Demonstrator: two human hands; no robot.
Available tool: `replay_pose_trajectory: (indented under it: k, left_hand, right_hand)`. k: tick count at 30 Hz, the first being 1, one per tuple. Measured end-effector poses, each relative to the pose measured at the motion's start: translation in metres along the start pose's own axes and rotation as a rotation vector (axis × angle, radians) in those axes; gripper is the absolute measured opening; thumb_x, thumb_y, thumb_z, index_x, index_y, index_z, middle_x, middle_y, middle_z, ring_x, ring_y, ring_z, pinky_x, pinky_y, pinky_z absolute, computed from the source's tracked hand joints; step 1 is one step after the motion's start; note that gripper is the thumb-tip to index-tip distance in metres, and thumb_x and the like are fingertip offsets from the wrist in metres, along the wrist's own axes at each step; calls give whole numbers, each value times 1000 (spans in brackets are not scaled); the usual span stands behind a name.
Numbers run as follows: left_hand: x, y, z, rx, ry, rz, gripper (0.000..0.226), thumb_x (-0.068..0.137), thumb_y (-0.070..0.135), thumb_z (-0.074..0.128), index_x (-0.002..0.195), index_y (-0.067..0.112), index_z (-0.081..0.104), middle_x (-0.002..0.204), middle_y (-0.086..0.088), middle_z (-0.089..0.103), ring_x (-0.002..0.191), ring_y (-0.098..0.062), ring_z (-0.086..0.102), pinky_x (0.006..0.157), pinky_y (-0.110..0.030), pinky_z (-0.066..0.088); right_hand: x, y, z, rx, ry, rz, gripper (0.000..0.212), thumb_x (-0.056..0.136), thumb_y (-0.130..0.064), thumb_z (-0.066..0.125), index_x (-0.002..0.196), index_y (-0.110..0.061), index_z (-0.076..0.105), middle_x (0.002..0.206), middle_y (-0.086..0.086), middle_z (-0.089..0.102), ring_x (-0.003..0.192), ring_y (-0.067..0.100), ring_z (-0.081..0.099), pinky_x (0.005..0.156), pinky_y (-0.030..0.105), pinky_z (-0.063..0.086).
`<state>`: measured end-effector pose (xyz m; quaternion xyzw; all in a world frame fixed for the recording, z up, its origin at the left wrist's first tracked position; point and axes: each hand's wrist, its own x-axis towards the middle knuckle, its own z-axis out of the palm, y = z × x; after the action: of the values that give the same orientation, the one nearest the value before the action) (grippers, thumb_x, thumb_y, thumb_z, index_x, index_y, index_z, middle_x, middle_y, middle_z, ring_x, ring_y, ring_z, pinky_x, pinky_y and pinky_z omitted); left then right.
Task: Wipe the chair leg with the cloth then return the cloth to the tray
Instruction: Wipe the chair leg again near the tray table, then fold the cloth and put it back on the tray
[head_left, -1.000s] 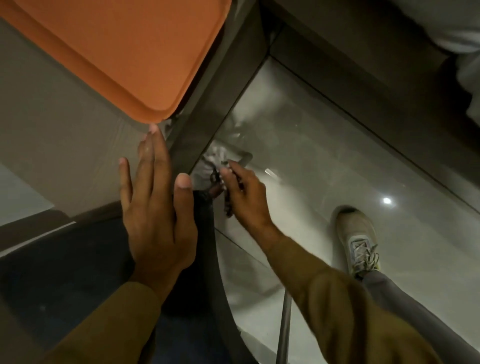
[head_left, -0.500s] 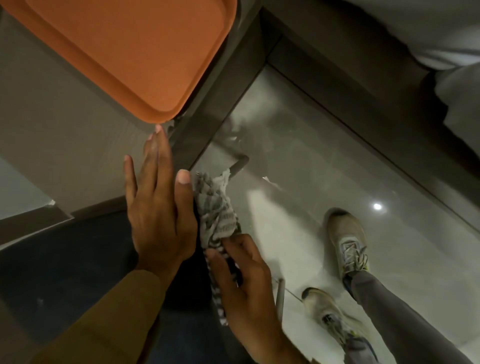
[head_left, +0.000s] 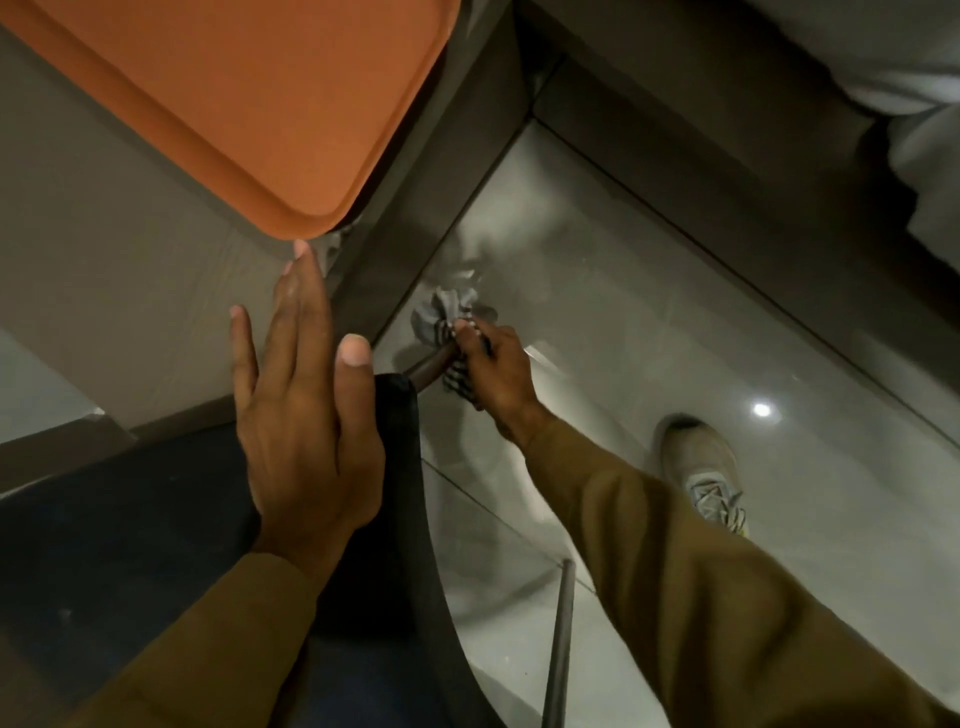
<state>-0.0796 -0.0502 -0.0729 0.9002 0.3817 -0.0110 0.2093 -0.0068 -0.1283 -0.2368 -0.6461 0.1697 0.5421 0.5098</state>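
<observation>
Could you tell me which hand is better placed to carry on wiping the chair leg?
The right hand: it already grips the striped cloth, wrapped around the chair leg. The left hand lies flat and open on the chair seat, holding nothing.

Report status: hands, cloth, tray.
Right hand shut on cloth, low on chair leg. Left hand flat on seat, open. Tray on table, nothing blocking.
</observation>
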Motion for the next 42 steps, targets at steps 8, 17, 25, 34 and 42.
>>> replay_pose_trajectory:
  k: [8, 17, 25, 34, 42]
  left_hand:
    - [2, 0, -2, 5, -9, -2, 75, 116, 48, 14, 172, 1, 27, 181, -8, 34, 170, -22, 32, 144, -55, 7]
    - [1, 0, -2, -24, -17, 45, 88, 114, 63, 6, 171, 0, 29, 179, -9, 37, 169, -22, 32, 145, -41, 4]
    - [3, -2, -8, -3, -10, 53, 85, 116, 59, 9, 168, -2, 36, 176, -13, 40, 165, -27, 39, 140, -61, 22]
    - [2, -1, -15, -124, 2, -40, 82, 114, 63, 19, 170, 6, 38, 174, -10, 46, 159, -29, 49, 131, -48, 37]
    - [32, 31, -42, -999, 116, -521, 66, 99, 61, 45, 163, 53, 36, 159, 18, 57, 143, 22, 48, 111, 5, 37]
  right_hand:
    - [-87, -8, 1, -88, -113, -340, 26, 109, -33, 61, 122, -18, 79, 114, -1, 62, 97, -3, 65, 91, 11, 53]
    - [49, 5, -3, -153, 95, 30, 35, 114, -22, 55, 130, 2, 75, 114, 26, 76, 95, 40, 75, 91, 37, 68]
    - [-55, -23, -21, -300, -78, -130, 31, 111, -34, 61, 129, -12, 73, 128, 10, 75, 110, 20, 76, 101, 32, 64]
    - [-128, -124, -86, -192, -170, -102, 31, 113, -17, 53, 139, -15, 71, 114, 20, 79, 99, 25, 74, 90, 38, 58]
    - [-157, -243, -75, -405, -266, -276, 44, 114, -9, 47, 143, -37, 64, 135, -11, 79, 125, 10, 76, 100, 27, 64]
